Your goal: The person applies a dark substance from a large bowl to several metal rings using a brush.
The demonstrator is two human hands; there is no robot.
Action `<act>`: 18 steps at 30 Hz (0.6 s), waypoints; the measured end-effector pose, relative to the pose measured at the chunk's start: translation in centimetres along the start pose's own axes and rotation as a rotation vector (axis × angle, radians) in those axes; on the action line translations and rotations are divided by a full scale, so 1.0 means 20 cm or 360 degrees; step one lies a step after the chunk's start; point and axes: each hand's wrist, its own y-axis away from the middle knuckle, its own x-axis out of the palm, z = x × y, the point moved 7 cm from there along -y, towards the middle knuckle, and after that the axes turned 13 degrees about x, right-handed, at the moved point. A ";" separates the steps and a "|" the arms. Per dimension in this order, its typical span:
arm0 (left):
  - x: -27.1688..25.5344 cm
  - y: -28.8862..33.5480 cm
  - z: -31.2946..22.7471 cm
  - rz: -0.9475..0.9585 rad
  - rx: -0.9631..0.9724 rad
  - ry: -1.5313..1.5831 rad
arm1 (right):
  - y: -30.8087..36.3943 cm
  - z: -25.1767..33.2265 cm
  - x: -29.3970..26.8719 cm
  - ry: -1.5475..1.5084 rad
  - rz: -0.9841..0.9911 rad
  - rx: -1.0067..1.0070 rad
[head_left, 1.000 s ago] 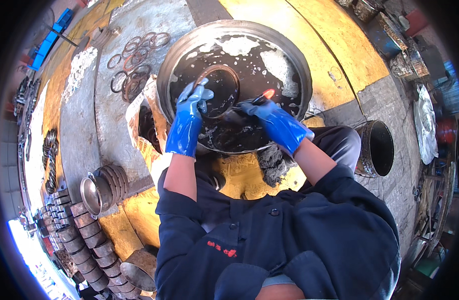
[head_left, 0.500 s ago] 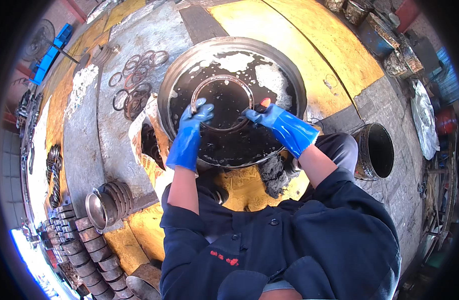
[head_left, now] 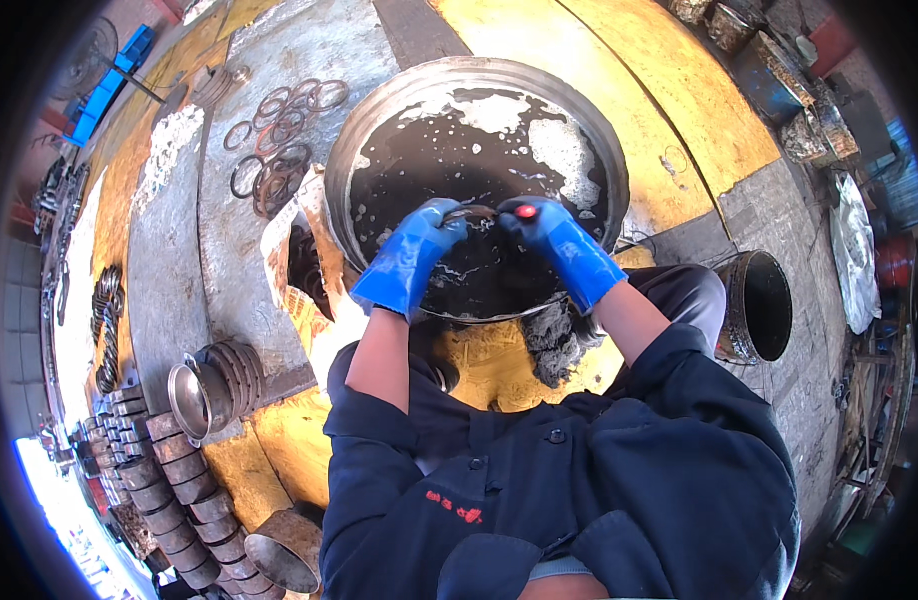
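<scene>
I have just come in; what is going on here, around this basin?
A person works over a round metal basin of dark liquid with patches of white foam. The blue-gloved left hand holds a brown ring, of which only a short part shows. The right hand, also gloved, holds a red-ended object beside that ring; its exact kind is unclear. More rings lie on the floor to the left of the basin.

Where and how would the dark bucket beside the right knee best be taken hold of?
Probably by the near rim of the bucket, beside the right knee, coming from above with the right hand, once free. The bucket seems upright, its open mouth leaves an edge to hook over, and no handle shows.
</scene>
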 end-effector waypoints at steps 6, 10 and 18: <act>-0.11 0.14 0.16 -0.0391 -0.0658 0.0767 | 0.16 0.03 -0.12 -0.0831 -0.0120 0.0346; -0.08 0.07 0.12 -0.0454 -0.0697 0.0893 | 0.22 0.38 -0.25 -0.1265 -0.0020 -0.0164; -0.13 0.06 0.14 -0.0612 -0.0748 0.1062 | 0.10 0.22 -0.27 -0.0929 -0.0306 0.0096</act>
